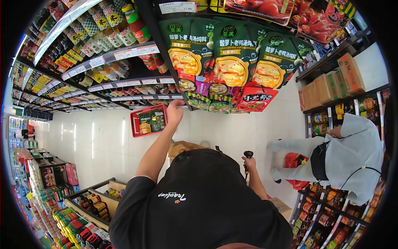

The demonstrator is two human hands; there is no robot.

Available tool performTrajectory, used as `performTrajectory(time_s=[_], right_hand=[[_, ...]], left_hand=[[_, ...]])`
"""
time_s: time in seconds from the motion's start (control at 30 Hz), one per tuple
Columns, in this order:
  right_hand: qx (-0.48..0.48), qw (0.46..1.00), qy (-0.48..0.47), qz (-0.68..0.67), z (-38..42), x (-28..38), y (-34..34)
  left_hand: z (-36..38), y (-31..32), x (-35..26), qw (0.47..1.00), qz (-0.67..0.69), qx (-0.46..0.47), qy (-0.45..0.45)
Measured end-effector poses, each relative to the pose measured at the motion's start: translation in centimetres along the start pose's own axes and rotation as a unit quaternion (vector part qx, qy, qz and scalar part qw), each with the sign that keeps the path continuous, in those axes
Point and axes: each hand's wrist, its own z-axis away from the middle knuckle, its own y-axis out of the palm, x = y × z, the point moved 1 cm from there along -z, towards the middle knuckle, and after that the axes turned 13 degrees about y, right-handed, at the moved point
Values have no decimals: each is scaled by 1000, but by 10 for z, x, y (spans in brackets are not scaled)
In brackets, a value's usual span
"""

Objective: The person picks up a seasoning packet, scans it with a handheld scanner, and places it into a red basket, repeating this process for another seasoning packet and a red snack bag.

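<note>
Red basket point(136, 125) just beside the left grip point(175, 113)

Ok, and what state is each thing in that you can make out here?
Duck soup seasoning pouches: displayed side by side, fronts showing.
Left hand: near the basket, grip unclear.
Red shopping basket by that hand: open-topped, green packs inside.
Right hand: closed around a black handle.
Cardboard boxes on the right: standing in a row.
Upper-left bottles: standing in rows.

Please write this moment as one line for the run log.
left hand: beside red basket | right hand: holds black handle | basket: green packaging | ahead: displayed pouches
</note>
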Motion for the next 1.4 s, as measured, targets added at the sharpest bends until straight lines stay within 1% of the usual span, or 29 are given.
performTrajectory(time_s=[0.03,0.1,0.17,0.27,0.37,0.4,0.5,0.53,0.63,0.73,0.8,0.87,0.93,1.03,1.13,1.23,1.37,1.4], right_hand=[[1,1000,-3,-7,-1,0,-2],[3,1000,-3,-16,-2,-3,-2],[4,1000,1,-17,-2,-6,1],[2,1000,14,-13,2,-15,6],[10,1000,-7,-22,8,-28,10],[17,999,-1,-30,7,-33,12],[20,999,8,-36,8,-44,16],[13,1000,5,-23,12,-45,15],[11,1000,10,-25,22,-44,18],[3,1000,8,-9,29,-41,18],[11,999,-1,-37,29,-40,21],[8,999,0,-43,28,-42,20],[-4,1000,9,-27,32,-40,21],[3,1000,-1,-10,33,-38,18],[11,1000,-8,-22,29,-42,20],[4,1000,-9,-2,27,-42,18],[0,1000,-15,1,25,-36,19],[-6,1000,-18,4,27,-33,18]], left_hand=[[-17,11,-19,999,44,15,-5],[-42,25,-77,988,151,12,-1],[-60,41,-114,985,170,28,2],[-77,59,-171,967,244,14,72],[-89,77,-187,959,263,63,89],[-90,81,-192,943,318,54,76],[-96,93,-188,950,299,65,60],[-96,96,-190,953,290,50,75],[-96,103,-198,939,335,37,62],[-96,116,-190,953,296,13,66],[-98,123,-185,967,247,0,55],[-98,127,-184,969,241,0,52],[-95,118,-195,960,273,12,54],[-89,107,-202,943,326,39,54],[-86,87,-210,916,390,67,71],[-83,64,-214,920,383,83,5],[-73,35,-228,926,368,85,-2],[-70,26,-234,943,325,79,5]])
